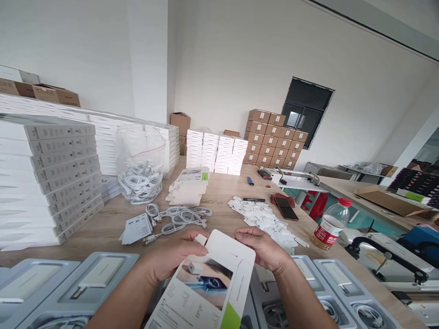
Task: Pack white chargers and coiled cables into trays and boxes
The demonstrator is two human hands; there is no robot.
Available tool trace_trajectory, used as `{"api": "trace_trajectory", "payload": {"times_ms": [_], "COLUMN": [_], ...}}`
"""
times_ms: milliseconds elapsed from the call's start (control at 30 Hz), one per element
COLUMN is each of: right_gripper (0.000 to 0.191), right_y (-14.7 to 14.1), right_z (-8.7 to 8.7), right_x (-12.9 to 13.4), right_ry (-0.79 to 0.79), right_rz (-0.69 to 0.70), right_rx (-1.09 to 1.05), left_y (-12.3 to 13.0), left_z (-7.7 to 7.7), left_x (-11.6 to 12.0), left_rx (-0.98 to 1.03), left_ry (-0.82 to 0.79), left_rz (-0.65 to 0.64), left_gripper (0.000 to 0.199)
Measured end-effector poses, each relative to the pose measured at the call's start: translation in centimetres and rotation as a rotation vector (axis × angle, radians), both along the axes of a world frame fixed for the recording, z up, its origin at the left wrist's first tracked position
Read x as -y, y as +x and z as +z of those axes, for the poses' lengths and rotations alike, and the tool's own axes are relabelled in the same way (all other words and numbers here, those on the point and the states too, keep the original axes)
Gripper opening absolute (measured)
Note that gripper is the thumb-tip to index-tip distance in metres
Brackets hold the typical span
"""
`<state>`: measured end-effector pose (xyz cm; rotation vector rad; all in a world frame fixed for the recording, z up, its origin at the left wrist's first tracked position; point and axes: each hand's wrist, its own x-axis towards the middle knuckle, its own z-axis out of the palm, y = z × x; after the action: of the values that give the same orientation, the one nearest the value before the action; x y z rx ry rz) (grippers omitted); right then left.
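Note:
A white printed cardboard box (192,299) with a phone picture and a green corner is tilted up in front of me, its end flap raised. My left hand (173,253) pinches the flap edge at its upper left, thumb on the card. On the upper right edge, my right hand (262,249) holds the box between thumb and fingers. Under and beside my forearms lie grey moulded trays (65,285) carrying white flat blocks (106,270) and coiled white cables (367,315). Loose cables (183,218) and a stack of printed cards (136,228) lie beyond my left hand.
Tall stacks of white boxes (65,169) rise at left beside a bag of cables (140,178). Flattened boxes (187,192) lie ahead. Right of them are white paper pieces (264,219), a phone (286,209) and a red-capped bottle (331,226). Brown cartons (270,139) stand behind.

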<state>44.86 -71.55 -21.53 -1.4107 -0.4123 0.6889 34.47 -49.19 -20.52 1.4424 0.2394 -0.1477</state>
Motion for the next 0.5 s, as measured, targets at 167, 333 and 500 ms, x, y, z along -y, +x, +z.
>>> {"api": "trace_trajectory", "payload": {"times_ms": [167,333,500], "right_gripper": [0.043,0.044,0.047], "right_y": [0.1,0.3,0.4], "right_z": [-0.4,-0.4,-1.3], "right_x": [0.2,0.1,0.0], "right_ry": [-0.123,-0.151,-0.122], "right_rz": [0.245,0.365,0.272], "right_rx": [0.06,0.086,0.008], "left_y": [-0.1,-0.2,-0.2], "left_z": [-0.1,0.1,0.3], "left_x": [0.0,-0.1,-0.2], "left_rx": [-0.003,0.043,0.062], "left_ry": [0.039,0.108,0.191], "left_rz": [-0.089,-0.173,-0.162], "left_gripper": [0.045,0.039,0.039]}}
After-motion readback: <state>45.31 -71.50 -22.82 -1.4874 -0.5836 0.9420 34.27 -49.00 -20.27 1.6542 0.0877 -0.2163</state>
